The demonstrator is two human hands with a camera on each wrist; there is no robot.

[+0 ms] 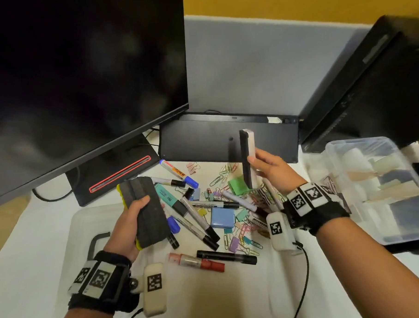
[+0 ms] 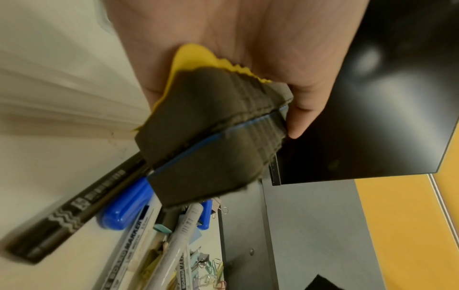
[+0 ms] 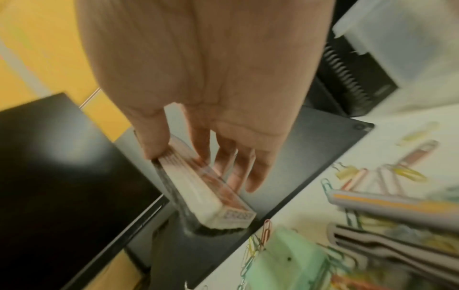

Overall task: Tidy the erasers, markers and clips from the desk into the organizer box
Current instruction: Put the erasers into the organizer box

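Note:
My left hand [image 1: 134, 215] grips two stacked board erasers [image 1: 150, 209], dark felt up, one yellow-backed and one blue-backed; they also show as the stacked erasers [image 2: 211, 137] in the left wrist view. My right hand [image 1: 264, 166] pinches a white-backed eraser [image 1: 248, 157] upright above the pile, thumb on one side and fingers on the other; the right wrist view shows this white eraser [image 3: 206, 186]. Below lie several markers [image 1: 199, 221], a red marker [image 1: 203, 263] and coloured clips [image 1: 240, 239]. The clear organizer box [image 1: 335, 145] stands at the right.
A large dark monitor [image 1: 80, 80] and its stand [image 1: 113, 177] fill the left. A black flat device [image 1: 203, 140] lies behind the pile, with another black unit [image 1: 368, 91] at the back right. A clear lid [image 1: 86, 219] and a hex key [image 1: 96, 240] lie beside my left hand.

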